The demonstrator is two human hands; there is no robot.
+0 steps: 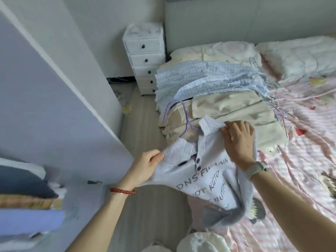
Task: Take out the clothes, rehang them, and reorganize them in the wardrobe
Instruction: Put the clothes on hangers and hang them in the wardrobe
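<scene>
A pale lilac knit polo sweater (pixel 209 180) with dark lettering and buttons hangs between my hands at the bed's edge. My left hand (pixel 147 166) grips its left shoulder beside the collar. My right hand (pixel 238 140) pinches the right side of the collar. A purple hanger (pixel 186 115) rises from the sweater's neck and lies over a beige garment (pixel 227 113) on the bed. Behind that are stacked blue checked shirts (pixel 200 79). The open wardrobe door (pixel 54 99) stands at the left.
Folded clothes (pixel 27 202) are stacked on a wardrobe shelf at lower left. A white drawer unit (pixel 145 57) stands by the wall. The bed has a pink striped sheet (pixel 300 160) and white quilts (pixel 300 57). Wooden floor (pixel 141 124) runs between wardrobe and bed.
</scene>
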